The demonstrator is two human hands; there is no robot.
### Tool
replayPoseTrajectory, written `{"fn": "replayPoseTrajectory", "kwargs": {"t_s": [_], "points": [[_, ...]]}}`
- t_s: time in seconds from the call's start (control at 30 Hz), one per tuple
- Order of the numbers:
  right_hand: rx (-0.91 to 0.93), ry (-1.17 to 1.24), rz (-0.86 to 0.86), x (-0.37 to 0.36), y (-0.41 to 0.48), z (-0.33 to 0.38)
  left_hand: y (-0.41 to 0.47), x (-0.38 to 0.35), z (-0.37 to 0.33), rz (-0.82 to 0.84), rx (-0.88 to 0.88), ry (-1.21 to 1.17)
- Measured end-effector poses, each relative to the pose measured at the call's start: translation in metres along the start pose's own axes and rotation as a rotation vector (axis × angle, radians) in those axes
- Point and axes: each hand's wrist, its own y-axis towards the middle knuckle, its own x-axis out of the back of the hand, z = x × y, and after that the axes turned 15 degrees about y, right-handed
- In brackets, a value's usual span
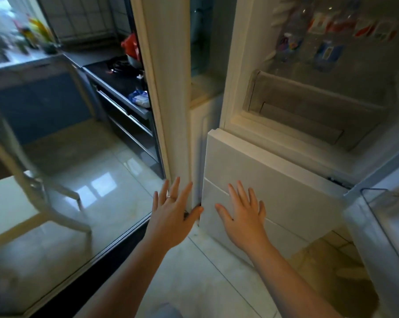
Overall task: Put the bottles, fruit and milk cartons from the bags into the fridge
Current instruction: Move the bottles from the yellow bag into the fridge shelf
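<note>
- Both hands are empty, apart, fingers straight and spread: left hand [171, 212] by the cream upright frame [177, 134], right hand [242, 216] seemingly flat on the white lower drawer front [274, 180].
- Blurred clear plastic bottles [308, 42] stand far right inside the open white fridge [237, 88].
- Likely closing the drawer: push squarely, keeping the left fingers out of the gap.

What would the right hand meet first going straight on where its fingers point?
The white flat front panel of the lower fridge drawer: the right hand, fingers spread, lies over it. Touching or just short, cannot tell.
</note>
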Motion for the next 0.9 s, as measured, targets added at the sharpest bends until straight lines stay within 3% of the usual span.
{"fn": "replayPoseTrajectory", "kwargs": {"t_s": [0.4,0.9], "points": [[0.066,0.022,0.102,-0.032,-0.129,0.011,-0.151,-0.008,0.014,-0.009,0.143,0.002],[-0.077,-0.043,0.115,-0.052,-0.381,-0.073,-0.359,-0.072,-0.054,0.110,0.025,0.056]]}}
